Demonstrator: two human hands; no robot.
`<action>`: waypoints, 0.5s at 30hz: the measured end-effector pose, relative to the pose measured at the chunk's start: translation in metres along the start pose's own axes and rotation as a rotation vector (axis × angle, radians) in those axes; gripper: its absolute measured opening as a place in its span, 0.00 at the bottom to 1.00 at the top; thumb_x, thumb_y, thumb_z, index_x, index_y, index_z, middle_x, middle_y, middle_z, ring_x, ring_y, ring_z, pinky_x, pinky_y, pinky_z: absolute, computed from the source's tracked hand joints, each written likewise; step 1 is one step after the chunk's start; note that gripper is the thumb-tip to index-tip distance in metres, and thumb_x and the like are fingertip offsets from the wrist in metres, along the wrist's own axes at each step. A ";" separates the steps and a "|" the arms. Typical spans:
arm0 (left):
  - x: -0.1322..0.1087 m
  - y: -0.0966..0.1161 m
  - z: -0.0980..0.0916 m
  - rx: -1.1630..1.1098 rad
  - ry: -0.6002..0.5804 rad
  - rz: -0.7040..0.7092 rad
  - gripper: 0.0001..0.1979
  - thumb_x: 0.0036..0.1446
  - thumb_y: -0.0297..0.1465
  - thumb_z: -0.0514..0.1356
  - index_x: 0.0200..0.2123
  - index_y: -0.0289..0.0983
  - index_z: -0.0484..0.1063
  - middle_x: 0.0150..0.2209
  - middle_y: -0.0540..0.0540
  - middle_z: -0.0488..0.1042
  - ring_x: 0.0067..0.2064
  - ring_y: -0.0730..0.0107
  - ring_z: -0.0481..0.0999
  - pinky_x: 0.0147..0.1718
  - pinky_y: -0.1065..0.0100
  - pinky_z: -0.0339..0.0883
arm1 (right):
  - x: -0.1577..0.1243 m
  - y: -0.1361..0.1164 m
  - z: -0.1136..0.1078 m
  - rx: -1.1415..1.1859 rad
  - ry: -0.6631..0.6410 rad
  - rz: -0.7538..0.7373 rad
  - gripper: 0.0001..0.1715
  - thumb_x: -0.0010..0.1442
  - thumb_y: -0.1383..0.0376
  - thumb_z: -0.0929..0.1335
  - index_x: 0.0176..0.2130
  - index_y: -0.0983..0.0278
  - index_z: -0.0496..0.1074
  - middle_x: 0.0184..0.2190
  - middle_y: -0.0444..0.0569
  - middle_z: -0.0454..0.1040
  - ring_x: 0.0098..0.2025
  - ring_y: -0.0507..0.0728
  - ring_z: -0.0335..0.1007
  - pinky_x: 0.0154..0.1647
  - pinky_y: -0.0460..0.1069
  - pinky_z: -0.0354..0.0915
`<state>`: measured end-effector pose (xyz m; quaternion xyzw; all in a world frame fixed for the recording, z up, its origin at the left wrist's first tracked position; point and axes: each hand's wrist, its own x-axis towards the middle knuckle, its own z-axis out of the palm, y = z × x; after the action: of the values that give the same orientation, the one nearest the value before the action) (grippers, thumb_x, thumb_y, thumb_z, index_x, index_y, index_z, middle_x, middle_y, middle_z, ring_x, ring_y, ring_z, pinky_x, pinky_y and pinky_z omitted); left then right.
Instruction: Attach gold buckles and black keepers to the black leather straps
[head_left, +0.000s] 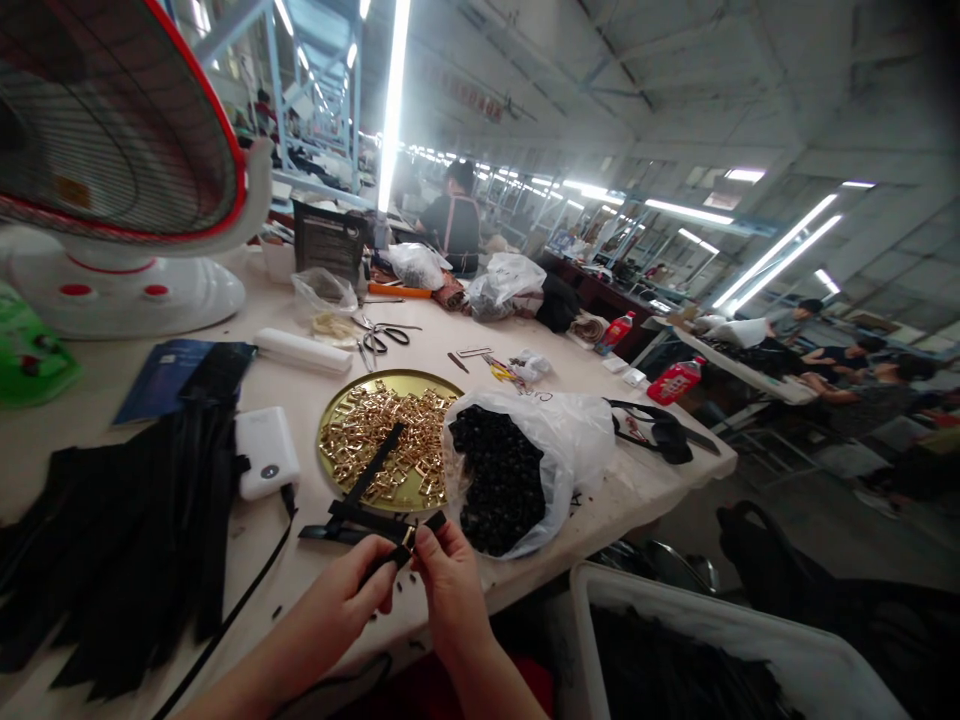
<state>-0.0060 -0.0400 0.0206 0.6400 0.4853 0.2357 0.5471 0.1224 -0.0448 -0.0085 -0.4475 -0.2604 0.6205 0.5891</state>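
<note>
Between my two hands is a black strap [391, 556] with a small gold buckle [409, 538] on it. My left hand [364, 580] pinches the strap left of the buckle. My right hand [448, 568] grips the strap's end at the buckle's right side. Just beyond them, more black strap pieces [371, 470] lie over a round gold tray [324, 440] heaped with gold buckles [409, 420]. A clear plastic bag [574, 440] full of small black pieces [499, 480] stands open at the tray's right.
Many black straps [127, 520] lie at the left, beside a white power bank [266, 452] with a cable. A red-rimmed fan [127, 130] stands behind them. Scissors [386, 335] and red bottles [675, 380] are farther back. A white bin [720, 610] sits below the table's right edge.
</note>
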 end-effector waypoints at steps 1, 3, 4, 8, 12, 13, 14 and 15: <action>0.000 0.001 0.000 0.001 0.010 0.017 0.11 0.56 0.39 0.47 0.33 0.38 0.63 0.22 0.55 0.65 0.20 0.76 0.60 0.17 0.75 0.53 | -0.002 0.000 0.002 -0.008 -0.014 -0.006 0.14 0.48 0.58 0.71 0.33 0.64 0.70 0.25 0.43 0.70 0.24 0.49 0.60 0.26 0.45 0.58; 0.001 0.002 0.001 0.001 0.019 0.042 0.11 0.56 0.40 0.49 0.32 0.38 0.63 0.23 0.55 0.65 0.22 0.75 0.62 0.19 0.75 0.55 | -0.007 0.000 0.006 -0.014 -0.027 -0.024 0.13 0.48 0.59 0.71 0.33 0.64 0.70 0.26 0.43 0.71 0.25 0.49 0.60 0.27 0.45 0.58; 0.002 0.002 0.001 0.002 0.021 0.050 0.11 0.55 0.40 0.50 0.31 0.38 0.63 0.23 0.55 0.65 0.24 0.75 0.63 0.20 0.74 0.56 | -0.009 0.000 0.008 -0.015 -0.025 -0.036 0.13 0.48 0.59 0.71 0.32 0.64 0.70 0.26 0.43 0.71 0.25 0.49 0.60 0.27 0.45 0.58; 0.004 -0.001 0.000 -0.026 0.014 0.003 0.13 0.55 0.42 0.49 0.29 0.38 0.62 0.21 0.55 0.64 0.22 0.76 0.61 0.18 0.75 0.54 | -0.008 -0.001 0.007 -0.040 0.003 -0.037 0.13 0.49 0.57 0.70 0.29 0.64 0.69 0.21 0.40 0.65 0.23 0.48 0.55 0.25 0.44 0.54; 0.006 0.001 -0.001 -0.113 -0.062 -0.089 0.17 0.52 0.46 0.50 0.28 0.38 0.61 0.19 0.57 0.62 0.17 0.79 0.55 0.14 0.76 0.49 | -0.002 -0.003 -0.001 -0.032 -0.004 0.038 0.16 0.50 0.54 0.68 0.24 0.64 0.65 0.16 0.37 0.58 0.20 0.47 0.48 0.22 0.44 0.49; 0.006 0.002 -0.001 -0.133 -0.079 -0.108 0.17 0.51 0.47 0.50 0.27 0.37 0.61 0.19 0.57 0.62 0.17 0.80 0.55 0.14 0.76 0.48 | -0.002 -0.004 -0.003 -0.031 -0.011 0.051 0.17 0.50 0.54 0.68 0.24 0.64 0.64 0.16 0.37 0.57 0.20 0.47 0.48 0.22 0.44 0.48; 0.006 0.003 0.000 -0.149 -0.090 -0.124 0.18 0.50 0.48 0.50 0.27 0.37 0.61 0.19 0.57 0.62 0.17 0.80 0.55 0.14 0.76 0.48 | -0.002 -0.005 -0.004 -0.040 -0.015 0.057 0.17 0.49 0.54 0.68 0.23 0.65 0.64 0.16 0.37 0.58 0.20 0.47 0.48 0.22 0.44 0.48; 0.006 0.004 0.000 -0.164 -0.097 -0.135 0.19 0.49 0.48 0.50 0.27 0.37 0.61 0.19 0.57 0.63 0.16 0.81 0.55 0.14 0.76 0.48 | -0.003 -0.006 -0.005 -0.060 -0.013 0.057 0.17 0.49 0.54 0.68 0.23 0.65 0.63 0.16 0.38 0.58 0.20 0.47 0.48 0.23 0.44 0.48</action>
<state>-0.0021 -0.0344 0.0225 0.5697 0.4793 0.2058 0.6350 0.1290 -0.0477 -0.0050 -0.4680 -0.2702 0.6317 0.5558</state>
